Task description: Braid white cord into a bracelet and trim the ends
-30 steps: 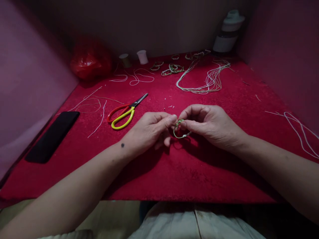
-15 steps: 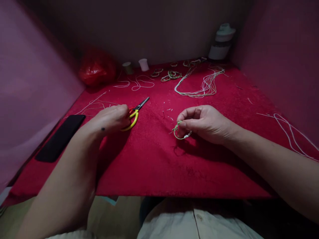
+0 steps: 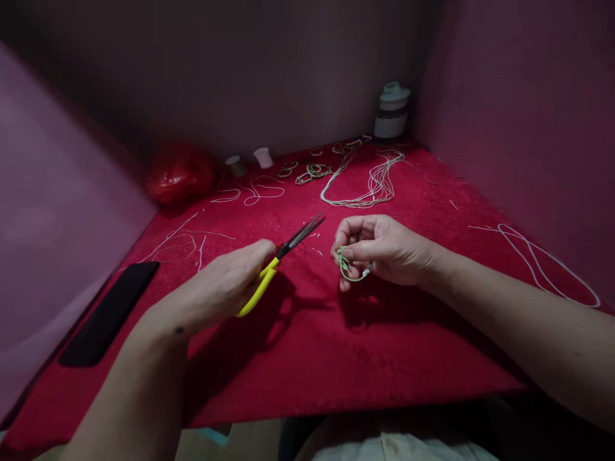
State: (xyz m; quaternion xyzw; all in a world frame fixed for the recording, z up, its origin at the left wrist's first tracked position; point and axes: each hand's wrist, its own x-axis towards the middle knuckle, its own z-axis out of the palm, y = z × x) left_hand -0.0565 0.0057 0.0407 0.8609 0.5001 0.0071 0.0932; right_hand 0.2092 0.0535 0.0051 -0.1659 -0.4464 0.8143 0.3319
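My left hand (image 3: 240, 275) is closed round the handles of a pair of yellow-handled scissors (image 3: 259, 291), held above the red cloth. Their dark blades point up and to the right, toward my other hand. Between thumb and fingers, my right hand (image 3: 384, 250) pinches a small ring of knotted green and white cord (image 3: 346, 267), a bracelet by its look. A gap separates the blade tips from the cord ring. Small white thread snippets (image 3: 314, 235) lie on the cloth just behind the blades.
A black phone-like slab (image 3: 110, 314) lies at left. Toward the back stand a red plastic bag (image 3: 180, 173), two thread spools (image 3: 263, 158) and a bottle (image 3: 391, 112). Knotted cord rings (image 3: 313, 173) and a looped cord bundle (image 3: 358, 202) lie nearby. Loose white cord (image 3: 542, 259) rests at right.
My left hand has lifted the scissors off the cloth and brought them to the right, nearer the cord ring. My right hand keeps its pinch on the ring. The view has tilted upward.
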